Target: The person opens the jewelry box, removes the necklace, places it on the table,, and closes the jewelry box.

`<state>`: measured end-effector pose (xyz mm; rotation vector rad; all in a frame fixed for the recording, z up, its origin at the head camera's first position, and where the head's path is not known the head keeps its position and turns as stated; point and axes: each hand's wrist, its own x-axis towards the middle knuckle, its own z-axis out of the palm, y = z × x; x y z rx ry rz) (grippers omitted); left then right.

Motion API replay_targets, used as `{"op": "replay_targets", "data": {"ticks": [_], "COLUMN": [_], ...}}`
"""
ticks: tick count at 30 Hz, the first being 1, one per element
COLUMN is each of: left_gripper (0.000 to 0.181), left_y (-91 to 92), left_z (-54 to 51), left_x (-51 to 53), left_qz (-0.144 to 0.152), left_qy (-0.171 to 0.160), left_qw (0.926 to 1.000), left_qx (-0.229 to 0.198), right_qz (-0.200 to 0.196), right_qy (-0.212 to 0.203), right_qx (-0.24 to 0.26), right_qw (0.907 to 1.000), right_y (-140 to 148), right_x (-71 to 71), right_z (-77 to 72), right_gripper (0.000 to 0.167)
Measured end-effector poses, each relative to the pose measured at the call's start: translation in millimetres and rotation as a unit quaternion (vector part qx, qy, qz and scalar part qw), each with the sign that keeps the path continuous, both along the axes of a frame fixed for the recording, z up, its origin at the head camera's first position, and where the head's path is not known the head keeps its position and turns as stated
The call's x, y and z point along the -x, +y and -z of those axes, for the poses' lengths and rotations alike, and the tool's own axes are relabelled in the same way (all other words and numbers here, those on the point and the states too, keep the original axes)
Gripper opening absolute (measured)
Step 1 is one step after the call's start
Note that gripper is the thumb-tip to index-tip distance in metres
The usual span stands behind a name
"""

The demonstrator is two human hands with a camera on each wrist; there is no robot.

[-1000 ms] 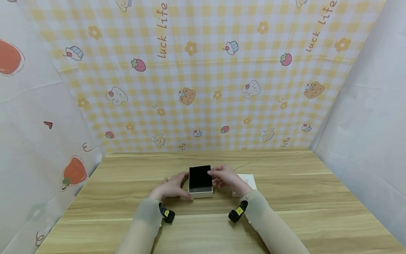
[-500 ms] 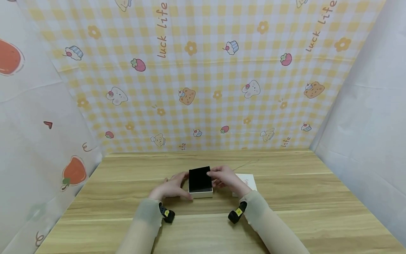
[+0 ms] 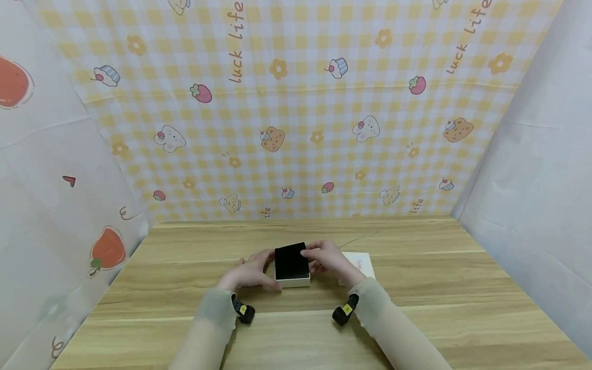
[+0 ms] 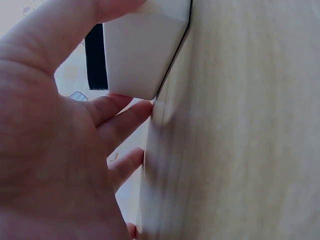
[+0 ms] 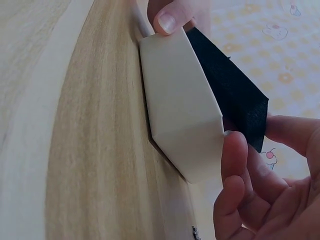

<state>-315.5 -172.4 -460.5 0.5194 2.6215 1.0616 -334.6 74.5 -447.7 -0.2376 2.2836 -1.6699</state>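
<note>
A small white box [image 3: 293, 283] stands on the table, its near side facing me. My left hand [image 3: 252, 272] holds it from the left, thumb at the near corner and fingertips at the far one. A black foam-like pad [image 3: 291, 261] sits tilted in the box's top, its right side raised above the rim. My right hand [image 3: 329, 259] pinches that raised edge between thumb and fingers, as the right wrist view shows of the pad [image 5: 235, 90]. The box's interior under the pad is hidden.
To the right, partly behind my right wrist, lies a white lid [image 3: 361, 262] with faint pink lettering. A thin chain or cord [image 3: 358, 239] stretches across the wooden table [image 3: 416, 318] beyond it. A patterned cloth [image 3: 296, 113] hangs at the back.
The black pad has shifted toward the near side and slightly left, covering the grey strip seen at the box's near edge. My right hand moved slightly left with it; the left hand stayed.
</note>
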Motion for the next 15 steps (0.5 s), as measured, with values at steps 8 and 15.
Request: {"op": "replay_targets", "data": {"ticks": [8, 15], "left_gripper": [0.097, 0.096], "left_y": [0.1, 0.3], "left_z": [-0.5, -2.0], "left_x": [-0.5, -1.6], "left_qz": [0.004, 0.007], "left_qy": [0.001, 0.002], "left_qw": [1.0, 1.0], "left_qx": [0.001, 0.003], "right_qz": [0.011, 0.02], "right_qy": [0.023, 0.039], "right_qx": [-0.016, -0.033], "right_qw": [0.9996, 0.9985], "right_y": [-2.4, -3.0], "right_x": [-1.4, -4.4], "right_z": [0.2, -1.0], "right_gripper": [0.036, 0.04]}}
